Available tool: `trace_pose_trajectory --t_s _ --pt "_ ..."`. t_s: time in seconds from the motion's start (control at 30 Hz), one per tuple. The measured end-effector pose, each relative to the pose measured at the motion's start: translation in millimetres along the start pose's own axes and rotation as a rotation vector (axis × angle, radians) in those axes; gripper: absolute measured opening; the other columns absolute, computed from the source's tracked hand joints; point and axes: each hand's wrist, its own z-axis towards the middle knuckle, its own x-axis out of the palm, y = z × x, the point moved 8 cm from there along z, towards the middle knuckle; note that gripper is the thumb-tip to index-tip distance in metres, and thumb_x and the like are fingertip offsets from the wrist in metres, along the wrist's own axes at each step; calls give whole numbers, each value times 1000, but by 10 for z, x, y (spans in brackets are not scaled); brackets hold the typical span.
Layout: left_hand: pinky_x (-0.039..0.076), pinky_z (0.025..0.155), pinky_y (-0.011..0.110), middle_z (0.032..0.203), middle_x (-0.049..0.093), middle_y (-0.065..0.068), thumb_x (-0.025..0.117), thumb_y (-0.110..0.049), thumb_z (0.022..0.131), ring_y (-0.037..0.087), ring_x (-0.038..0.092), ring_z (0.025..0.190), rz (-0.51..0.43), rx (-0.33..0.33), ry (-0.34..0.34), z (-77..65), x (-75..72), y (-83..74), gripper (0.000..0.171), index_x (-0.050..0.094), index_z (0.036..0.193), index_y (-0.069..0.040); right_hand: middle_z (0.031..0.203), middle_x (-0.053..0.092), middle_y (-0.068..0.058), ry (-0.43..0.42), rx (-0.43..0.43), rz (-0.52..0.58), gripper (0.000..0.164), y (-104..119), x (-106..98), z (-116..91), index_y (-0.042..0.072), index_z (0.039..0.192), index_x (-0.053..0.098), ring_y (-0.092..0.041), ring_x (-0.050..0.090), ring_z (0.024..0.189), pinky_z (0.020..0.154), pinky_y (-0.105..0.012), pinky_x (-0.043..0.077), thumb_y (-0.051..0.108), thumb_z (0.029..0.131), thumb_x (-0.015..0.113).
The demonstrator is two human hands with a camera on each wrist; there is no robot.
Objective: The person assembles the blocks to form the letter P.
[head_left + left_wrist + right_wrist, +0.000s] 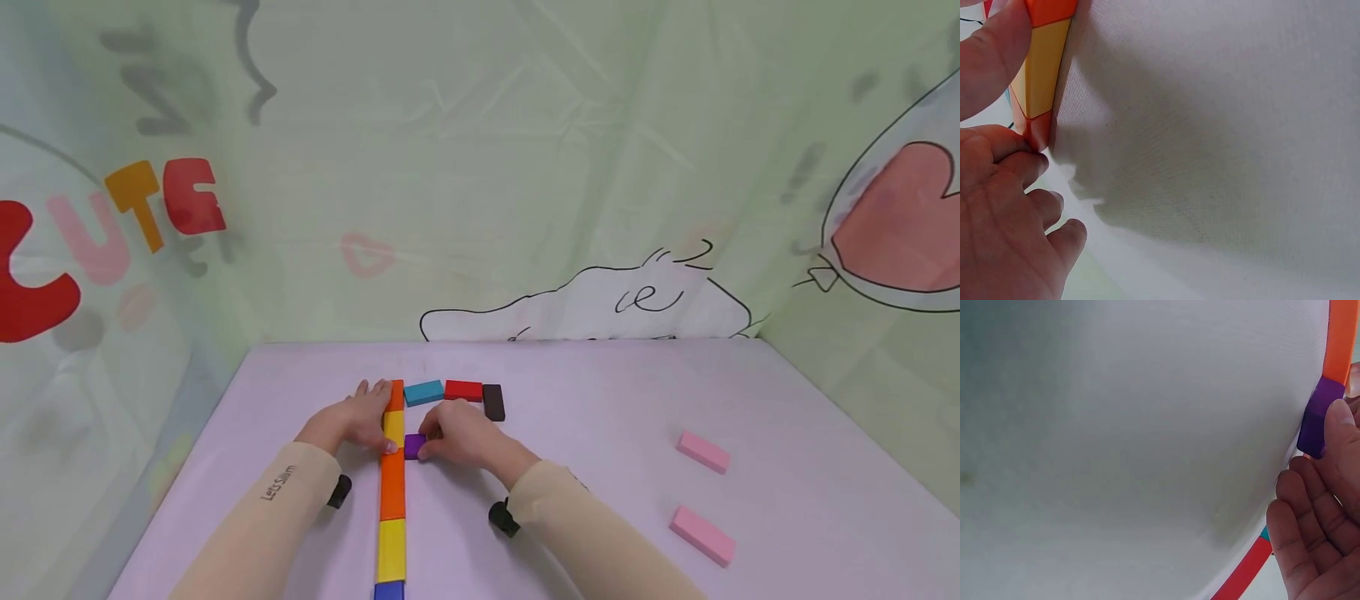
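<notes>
Orange and yellow blocks form a straight row running away from me, with a blue block (pixel 389 591) at its near end. My left hand (pixel 367 417) rests along the row's left side. Its fingers touch the far orange block (pixel 397 395), and its thumb lies by the joint of the far yellow block (pixel 393 427) and the middle orange block (pixel 392 487). My right hand (pixel 461 435) pinches a purple block (pixel 413 447) between thumb and fingers, its end right at the row's right side. In the right wrist view the purple block (pixel 1314 428) lies beside an orange block (pixel 1340 344).
A teal block (pixel 424 392), a red block (pixel 463 391) and a dark brown block (pixel 493 402) extend rightward from the row's far end. Two pink blocks (pixel 703 452) lie apart at the right of the table (pixel 600 500). Printed cloth (pixel 480 208) hangs behind the table.
</notes>
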Motion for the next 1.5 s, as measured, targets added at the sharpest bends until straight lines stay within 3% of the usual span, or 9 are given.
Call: trace_pose_trajectory --t_s 1.07,1.5 --pt "20 122 69 170 16 21 81 -20 85 48 6 157 -23 -1 -7 15 46 -17 103 16 162 2 94 72 0 4 -3 -41 38 15 -7 -64 9 120 74 -9 60 83 80 -21 56 24 87 83" --pt "17 124 68 170 15 24 81 -23 87 48 5 157 -17 -2 -2 3 28 6 102 17 161 3 99 71 -1 9 -8 -33 39 -99 -143 -213 9 123 72 -13 61 90 86 -28 58 21 87 83"
